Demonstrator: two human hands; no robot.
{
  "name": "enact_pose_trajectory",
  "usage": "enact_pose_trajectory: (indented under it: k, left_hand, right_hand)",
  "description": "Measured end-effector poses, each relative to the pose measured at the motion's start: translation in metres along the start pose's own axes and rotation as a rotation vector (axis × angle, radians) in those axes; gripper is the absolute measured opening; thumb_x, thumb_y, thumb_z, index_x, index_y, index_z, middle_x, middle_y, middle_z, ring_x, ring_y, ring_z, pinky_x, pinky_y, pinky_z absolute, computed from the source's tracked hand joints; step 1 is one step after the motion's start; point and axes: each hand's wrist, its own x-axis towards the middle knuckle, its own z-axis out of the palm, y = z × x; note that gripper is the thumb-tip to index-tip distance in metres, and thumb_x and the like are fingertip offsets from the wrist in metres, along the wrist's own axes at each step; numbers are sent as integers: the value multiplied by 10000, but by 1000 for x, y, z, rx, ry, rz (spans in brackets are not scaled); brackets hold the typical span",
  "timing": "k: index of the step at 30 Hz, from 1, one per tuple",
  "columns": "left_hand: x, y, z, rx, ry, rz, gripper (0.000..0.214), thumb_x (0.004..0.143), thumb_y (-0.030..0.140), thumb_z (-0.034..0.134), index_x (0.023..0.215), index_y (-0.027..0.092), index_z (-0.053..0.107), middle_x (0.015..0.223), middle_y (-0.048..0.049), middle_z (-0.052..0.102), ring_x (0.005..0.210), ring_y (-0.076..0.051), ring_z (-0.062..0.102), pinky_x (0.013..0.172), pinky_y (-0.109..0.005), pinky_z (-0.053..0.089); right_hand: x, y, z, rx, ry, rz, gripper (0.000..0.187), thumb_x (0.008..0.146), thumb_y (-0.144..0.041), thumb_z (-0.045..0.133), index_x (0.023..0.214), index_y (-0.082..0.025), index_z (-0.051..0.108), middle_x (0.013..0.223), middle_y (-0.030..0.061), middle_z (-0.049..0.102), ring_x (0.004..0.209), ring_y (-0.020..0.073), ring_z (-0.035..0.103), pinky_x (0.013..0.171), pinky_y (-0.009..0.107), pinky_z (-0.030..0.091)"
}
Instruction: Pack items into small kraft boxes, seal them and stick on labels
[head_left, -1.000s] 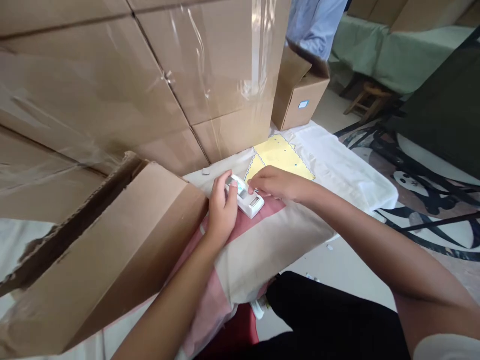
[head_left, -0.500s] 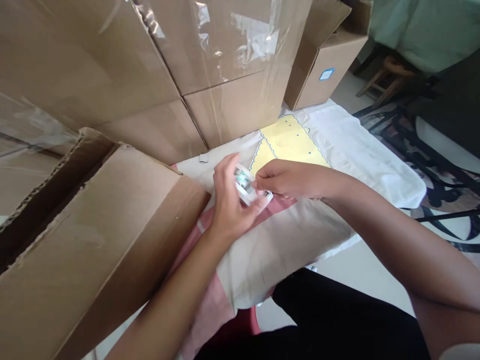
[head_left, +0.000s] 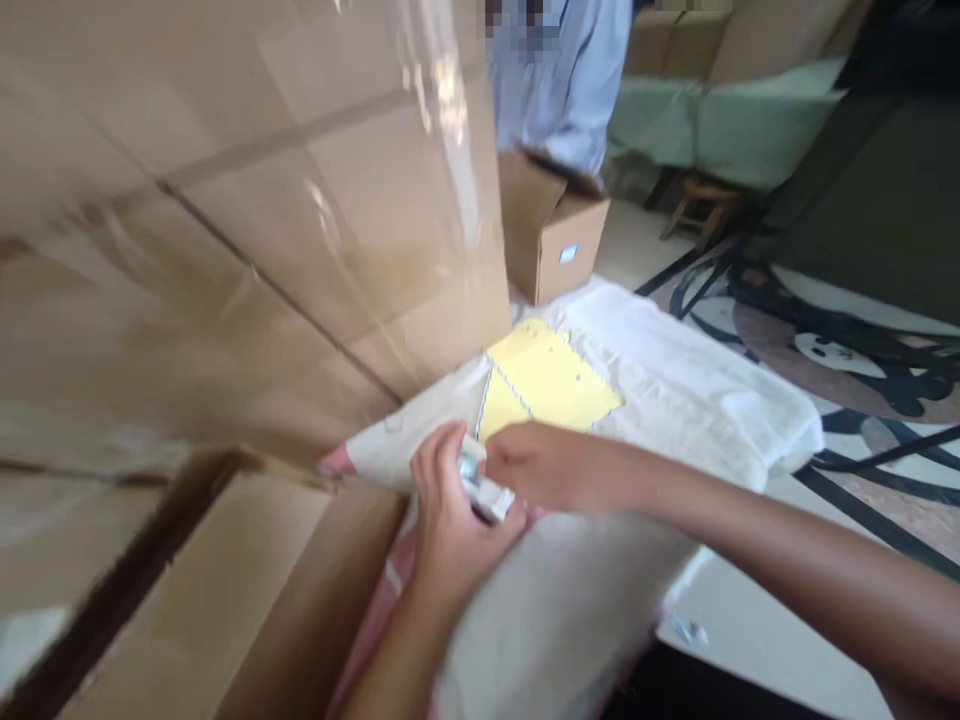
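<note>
A small white device [head_left: 486,488] lies on a pale cloth [head_left: 570,600] with a pink stripe. My left hand [head_left: 450,510] is wrapped round its near side, fingers curled over it. My right hand [head_left: 547,465] pinches at its right end; what its fingertips hold is hidden. A yellow sheet [head_left: 544,380] with a dotted edge lies just beyond both hands. The picture is smeared by motion.
Tall taped cardboard boxes [head_left: 247,220] wall in the left and back. An open carton [head_left: 187,600] stands at my near left. A small box with a blue label [head_left: 559,235] sits behind the cloth, and a person in a blue shirt [head_left: 562,70] stands behind it. A patterned rug [head_left: 840,350] lies at right.
The view has swung upward and left and blurred. Both hands stay on the white device, my left hand now curled more tightly round it.
</note>
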Motion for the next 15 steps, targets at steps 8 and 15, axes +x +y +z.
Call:
enact_pose_trajectory:
  k: [8, 15]
  left_hand:
    - [-1, -11, 15, 43, 97, 36, 854, 788, 318, 704, 1530, 218, 294, 1478, -191, 434, 1387, -382, 445, 1087, -576, 477]
    - [-1, -9, 14, 63, 89, 24, 799, 828, 283, 666, 1534, 243, 293, 1477, -176, 443, 1376, -370, 460, 1091, -573, 471]
  right_hand:
    - [-19, -3, 5, -151, 102, -69, 322, 941, -243, 455, 631, -195, 385, 587, -17, 440, 578, 119, 434, 519, 270, 269]
    - [-29, -5, 12, -251, 145, -41, 287, 946, -215, 445, 711, -143, 594, 667, 46, 589, 568, 130, 476, 516, 281, 262]
